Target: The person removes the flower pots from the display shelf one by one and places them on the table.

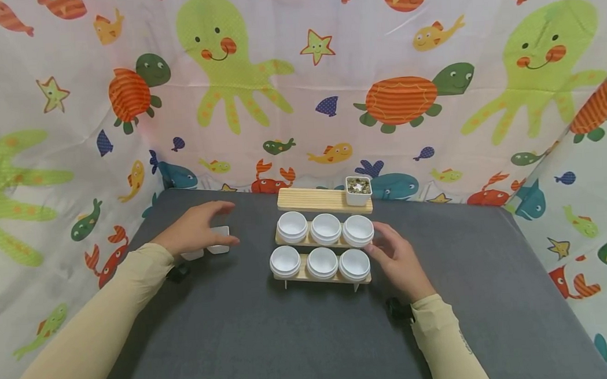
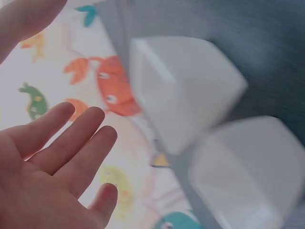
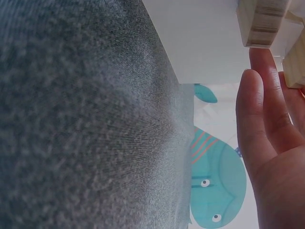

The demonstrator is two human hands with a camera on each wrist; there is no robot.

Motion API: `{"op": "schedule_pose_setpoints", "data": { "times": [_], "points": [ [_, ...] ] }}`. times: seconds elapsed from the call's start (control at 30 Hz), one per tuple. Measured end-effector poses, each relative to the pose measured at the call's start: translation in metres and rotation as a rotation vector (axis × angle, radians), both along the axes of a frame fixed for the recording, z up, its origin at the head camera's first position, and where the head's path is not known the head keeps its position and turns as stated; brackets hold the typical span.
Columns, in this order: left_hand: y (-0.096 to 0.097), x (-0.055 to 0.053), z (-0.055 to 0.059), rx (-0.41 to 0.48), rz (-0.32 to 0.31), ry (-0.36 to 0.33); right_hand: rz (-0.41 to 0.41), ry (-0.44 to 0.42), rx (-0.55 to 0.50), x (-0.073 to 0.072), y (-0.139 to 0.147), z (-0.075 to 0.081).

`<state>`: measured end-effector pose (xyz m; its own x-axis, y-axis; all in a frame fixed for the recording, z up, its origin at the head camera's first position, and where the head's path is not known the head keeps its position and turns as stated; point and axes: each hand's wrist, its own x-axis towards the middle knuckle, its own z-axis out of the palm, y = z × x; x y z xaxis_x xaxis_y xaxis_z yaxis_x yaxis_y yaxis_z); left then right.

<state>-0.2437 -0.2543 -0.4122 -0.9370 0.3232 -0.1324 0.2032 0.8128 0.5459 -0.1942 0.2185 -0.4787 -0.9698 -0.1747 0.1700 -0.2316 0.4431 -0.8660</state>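
Observation:
My left hand (image 1: pixel 196 228) is at the left of the table, above two white square pots (image 1: pixel 219 241). Its fingers are spread and hold nothing. The left wrist view shows both pots, blurred, beside the hand (image 2: pixel 52 171) and apart from it. A three-tier wooden stand (image 1: pixel 304 200) stands at the middle, with round white pots (image 1: pixel 325 228) on the two lower tiers. My right hand (image 1: pixel 399 262) is at the stand's right end, by the middle tier. In the right wrist view, its extended fingers (image 3: pixel 250 109) reach the end of a wooden shelf (image 3: pixel 261 28).
On the top tier's right end sits a small white square pot (image 1: pixel 358 196) with greenish-brown contents and a white star shape. The grey tabletop (image 1: pixel 292 341) runs back to a curtain (image 1: pixel 284 51) printed with sea animals, which also hangs along both sides.

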Motion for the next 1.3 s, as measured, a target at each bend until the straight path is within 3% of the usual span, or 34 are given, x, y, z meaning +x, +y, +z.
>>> {"op": "schedule_pose_setpoints", "data": {
  "times": [0.33,0.53,0.77,0.97,1.3],
  "points": [
    [0.036,-0.005,0.05,0.034,-0.034,0.104,-0.005,-0.009,-0.004,0.0,0.003,0.003],
    [0.071,-0.01,0.075,0.062,-0.039,0.145,-0.005,-0.007,-0.015,-0.001,0.006,0.001],
    [0.127,-0.023,0.1,0.036,-0.158,0.235,-0.007,-0.002,-0.036,-0.002,0.007,0.0],
    [0.17,-0.031,0.109,0.037,-0.262,0.248,-0.002,0.01,-0.038,-0.001,0.005,0.001],
    [0.214,-0.036,0.105,0.006,-0.317,0.204,0.006,0.037,-0.039,-0.001,0.003,0.001]
  ]
}}
